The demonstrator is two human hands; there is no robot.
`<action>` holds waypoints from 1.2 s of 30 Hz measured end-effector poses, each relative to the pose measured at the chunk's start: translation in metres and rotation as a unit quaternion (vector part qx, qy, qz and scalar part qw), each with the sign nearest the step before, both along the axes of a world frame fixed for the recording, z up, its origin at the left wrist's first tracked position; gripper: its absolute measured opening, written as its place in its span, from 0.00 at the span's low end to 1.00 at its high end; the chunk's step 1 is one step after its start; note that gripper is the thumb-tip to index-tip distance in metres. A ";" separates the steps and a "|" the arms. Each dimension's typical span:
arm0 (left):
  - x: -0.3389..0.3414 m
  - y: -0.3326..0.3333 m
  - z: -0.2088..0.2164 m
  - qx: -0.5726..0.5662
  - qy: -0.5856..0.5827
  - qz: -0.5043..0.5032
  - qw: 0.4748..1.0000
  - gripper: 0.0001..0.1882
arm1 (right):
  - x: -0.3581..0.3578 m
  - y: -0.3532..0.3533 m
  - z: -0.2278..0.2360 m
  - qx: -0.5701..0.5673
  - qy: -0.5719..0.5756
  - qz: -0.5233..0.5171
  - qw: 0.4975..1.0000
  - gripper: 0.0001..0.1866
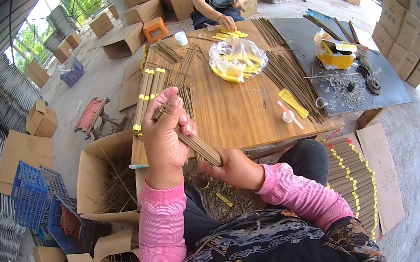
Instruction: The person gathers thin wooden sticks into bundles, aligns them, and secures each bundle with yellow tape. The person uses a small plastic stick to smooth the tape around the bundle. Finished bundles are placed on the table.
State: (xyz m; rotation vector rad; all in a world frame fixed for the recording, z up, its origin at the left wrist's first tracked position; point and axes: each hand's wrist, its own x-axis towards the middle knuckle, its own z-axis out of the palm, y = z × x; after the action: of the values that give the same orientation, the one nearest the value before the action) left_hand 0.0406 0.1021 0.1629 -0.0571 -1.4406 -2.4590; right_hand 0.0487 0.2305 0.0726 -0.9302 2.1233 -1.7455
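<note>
I see the left hand (168, 130) and right hand (232, 169), fingers closed around a slanting, seemingly unbound bundle of thin brown sticks (198, 145), which a slackened grip could scatter toward the wooden table (235, 112) beyond.

The sticks (203, 149) in the fingers (175, 105) are brown. Behind the fingers, pink sleeves (162, 218) carry thin white stripes. Beyond the fingers, the counter (236, 120) is orange-brown with wood grain; to their right, strips (293, 103) are yellow.
</note>
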 end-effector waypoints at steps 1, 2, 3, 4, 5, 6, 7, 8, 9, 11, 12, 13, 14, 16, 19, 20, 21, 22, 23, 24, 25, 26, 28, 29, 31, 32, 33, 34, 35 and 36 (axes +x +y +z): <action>0.001 -0.002 0.000 0.014 0.007 -0.026 1.000 0.17 | 0.001 -0.001 -0.001 -0.035 -0.028 0.035 0.998 0.14; 0.001 -0.006 -0.002 0.029 0.015 -0.055 0.998 0.17 | 0.002 -0.001 -0.003 -0.070 -0.055 0.067 0.994 0.14; 0.001 -0.010 -0.003 0.043 0.022 -0.084 0.995 0.16 | 0.003 0.000 -0.004 -0.104 -0.082 0.098 0.986 0.14; -0.001 -0.015 -0.003 0.068 0.061 -0.163 0.982 0.15 | 0.002 0.001 -0.004 -0.095 -0.081 0.097 0.987 0.14; 0.000 -0.016 -0.003 0.064 0.058 -0.150 0.985 0.15 | 0.002 0.001 -0.004 -0.087 -0.082 0.098 0.988 0.14; 0.001 -0.016 -0.004 0.059 0.055 -0.138 0.987 0.14 | 0.003 0.001 -0.004 -0.080 -0.083 0.098 0.989 0.14; 0.002 -0.016 -0.004 0.054 0.051 -0.125 0.989 0.14 | 0.003 0.001 -0.003 -0.072 -0.084 0.099 0.989 0.14; 0.002 -0.016 -0.003 0.054 0.051 -0.118 0.990 0.15 | 0.001 0.005 0.006 0.021 -0.048 0.054 0.997 0.14; 0.004 -0.015 -0.003 0.054 0.050 -0.112 0.991 0.15 | 0.001 0.004 0.002 -0.013 -0.051 0.074 0.996 0.14; 0.006 -0.013 -0.004 0.054 0.048 -0.099 0.992 0.15 | 0.001 0.000 -0.008 -0.080 -0.056 0.112 0.989 0.14; 0.006 -0.014 -0.004 0.062 0.081 -0.138 0.985 0.15 | 0.001 0.005 -0.003 -0.084 -0.078 0.145 0.983 0.14; 0.005 -0.014 -0.005 0.057 0.081 -0.128 0.987 0.15 | -0.001 0.005 -0.004 -0.078 -0.084 0.143 0.983 0.14; 0.004 -0.013 -0.005 0.051 0.081 -0.118 0.988 0.16 | -0.003 0.006 -0.005 -0.072 -0.090 0.141 0.983 0.14; 0.004 -0.009 -0.005 0.036 0.077 -0.099 0.991 0.16 | -0.009 0.005 -0.013 -0.068 -0.112 0.142 0.981 0.15; 0.006 -0.005 -0.006 0.012 0.075 -0.074 0.994 0.16 | -0.015 0.011 -0.008 -0.031 -0.202 0.187 0.961 0.18; 0.008 -0.003 -0.005 0.006 0.075 -0.073 0.995 0.16 | -0.016 0.011 -0.011 -0.040 -0.159 0.185 0.969 0.20; 0.008 0.000 -0.004 0.000 0.075 -0.073 0.995 0.16 | -0.018 0.011 -0.017 -0.048 -0.115 0.183 0.975 0.23; 0.008 0.002 -0.005 -0.001 0.072 -0.076 0.994 0.17 | -0.019 0.012 -0.020 -0.057 -0.071 0.180 0.980 0.27; 0.009 0.002 -0.006 -0.004 0.069 -0.075 0.995 0.17 | -0.020 0.012 -0.018 -0.047 -0.020 0.161 0.986 0.30; 0.010 0.003 -0.007 -0.006 0.066 -0.074 0.995 0.17 | -0.021 0.014 -0.013 -0.038 0.031 0.141 0.989 0.33; 0.010 0.004 -0.008 -0.015 0.070 -0.071 0.995 0.17 | -0.021 0.015 -0.007 -0.029 0.082 0.121 0.989 0.37; 0.011 0.006 -0.010 -0.023 0.073 -0.071 0.995 0.18 | -0.021 0.016 0.003 -0.043 0.072 0.115 0.990 0.40; 0.010 0.008 -0.012 -0.022 0.075 -0.080 0.994 0.19 | -0.017 0.013 0.012 -0.053 0.071 0.104 0.991 0.35; 0.009 0.010 -0.013 -0.016 0.081 -0.096 0.992 0.19 | -0.015 0.010 0.014 -0.058 0.070 0.097 0.991 0.33; 0.008 0.012 -0.015 -0.004 0.094 -0.127 0.988 0.21 | -0.007 0.007 0.018 -0.071 -0.068 0.128 0.987 0.18; 0.008 0.010 -0.015 -0.002 0.098 -0.154 0.983 0.21 | -0.006 0.009 0.025 -0.019 -0.139 0.144 0.980 0.14; 0.008 0.006 -0.016 0.000 0.102 -0.181 0.978 0.22 | -0.006 0.010 0.028 0.033 -0.208 0.160 0.964 0.11; 0.008 0.002 -0.016 0.003 0.106 -0.208 0.972 0.22 | -0.006 0.010 0.022 0.010 -0.195 0.172 0.965 0.09; 0.007 0.000 -0.016 0.009 0.117 -0.227 0.967 0.23 | -0.007 0.010 0.018 -0.012 -0.163 0.173 0.971 0.08; 0.003 -0.002 -0.015 0.015 0.129 -0.246 0.960 0.24 | -0.008 0.009 0.015 -0.034 -0.129 0.174 0.976 0.08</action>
State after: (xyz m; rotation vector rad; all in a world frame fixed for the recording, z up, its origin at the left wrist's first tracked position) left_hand 0.0437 0.1004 0.1481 -0.7880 -1.4010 -2.7142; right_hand 0.0406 0.2397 0.0876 -0.9632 1.6362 -1.6644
